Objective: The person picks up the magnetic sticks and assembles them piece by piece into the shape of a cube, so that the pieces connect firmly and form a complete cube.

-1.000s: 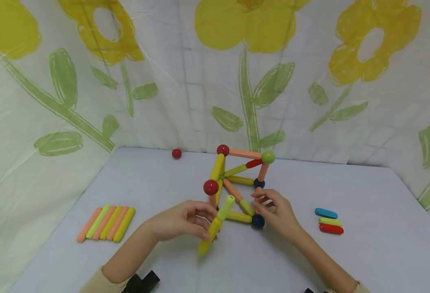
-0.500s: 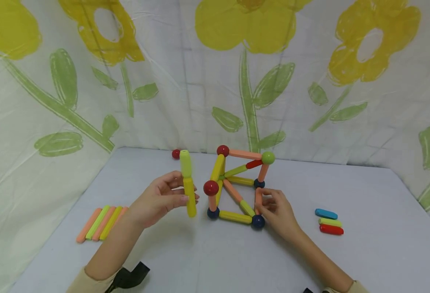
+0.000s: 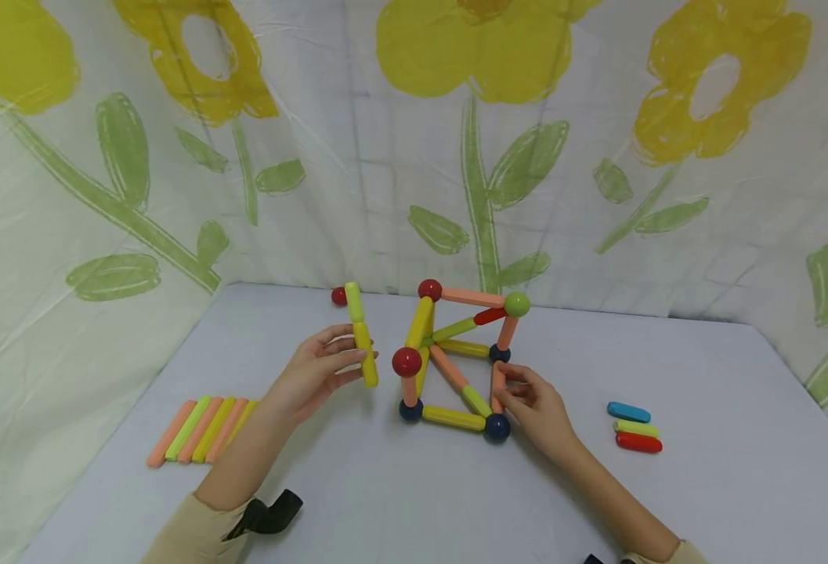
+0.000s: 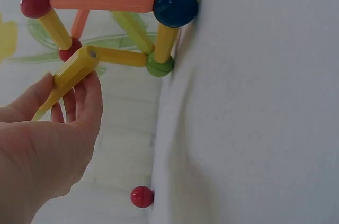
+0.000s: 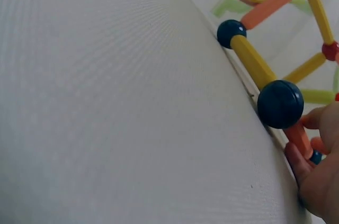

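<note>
At the left of the table [image 3: 414, 501], coloured sticks [image 3: 198, 431] lie side by side. Next, the grip of the left hand [image 3: 312, 372] is closed on the yellow lower part of a yellow-and-lime rod [image 3: 362, 337]; the lime part rises above the grip, tilted slightly, apart from the ball-and-stick frame [image 3: 453, 418] to its right. There the right hand [image 3: 539, 409] pinches an orange stick [image 3: 498, 379] between thumb and finger, between two dark blue balls [image 3: 497, 428]. Farther right lie three short sticks [image 3: 637, 428].

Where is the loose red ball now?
In the head view, the loose red ball sits near the far edge of the table, left of the structure, partly behind the sticks in the left hand.
</note>
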`<state>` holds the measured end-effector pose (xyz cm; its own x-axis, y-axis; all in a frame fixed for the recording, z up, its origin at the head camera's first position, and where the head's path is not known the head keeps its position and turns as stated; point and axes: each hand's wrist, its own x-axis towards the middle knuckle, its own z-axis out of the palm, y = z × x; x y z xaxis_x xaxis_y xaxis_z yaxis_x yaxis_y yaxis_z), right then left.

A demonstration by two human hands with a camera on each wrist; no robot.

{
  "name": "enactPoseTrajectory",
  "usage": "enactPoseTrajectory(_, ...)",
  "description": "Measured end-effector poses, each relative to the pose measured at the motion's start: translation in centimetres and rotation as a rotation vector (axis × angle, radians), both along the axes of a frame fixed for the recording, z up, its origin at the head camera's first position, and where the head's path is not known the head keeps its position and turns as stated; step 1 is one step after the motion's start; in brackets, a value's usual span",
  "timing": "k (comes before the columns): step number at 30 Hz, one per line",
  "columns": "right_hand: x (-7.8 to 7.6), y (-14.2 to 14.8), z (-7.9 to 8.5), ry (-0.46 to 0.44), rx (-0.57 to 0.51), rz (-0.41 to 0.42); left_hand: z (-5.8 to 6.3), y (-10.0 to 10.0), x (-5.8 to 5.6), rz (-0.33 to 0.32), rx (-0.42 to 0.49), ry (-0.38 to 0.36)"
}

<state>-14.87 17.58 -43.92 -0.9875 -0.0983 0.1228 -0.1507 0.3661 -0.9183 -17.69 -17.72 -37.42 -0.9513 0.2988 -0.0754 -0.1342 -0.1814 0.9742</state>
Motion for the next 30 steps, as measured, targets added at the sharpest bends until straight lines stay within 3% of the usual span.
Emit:
enactPoseTrajectory(6, -0.1, 0.2, -0.2, 0.001, -0.018, 0.006, -1.6, 1.2, -1.2, 0.044, 0.027, -0.097)
enactPoseTrajectory(14, -0.2, 0.1, -0.4, -0.025, -0.013, 0.006, -2.6, 3.3, -1.8, 0.060, 0.033, -0.175)
enactPoseTrajectory(30, -0.2, 0.1, -0.3, -0.002, -0.040, 0.009, -3.0, 4.8, -1.6, 0.020, -0.037, -0.147)
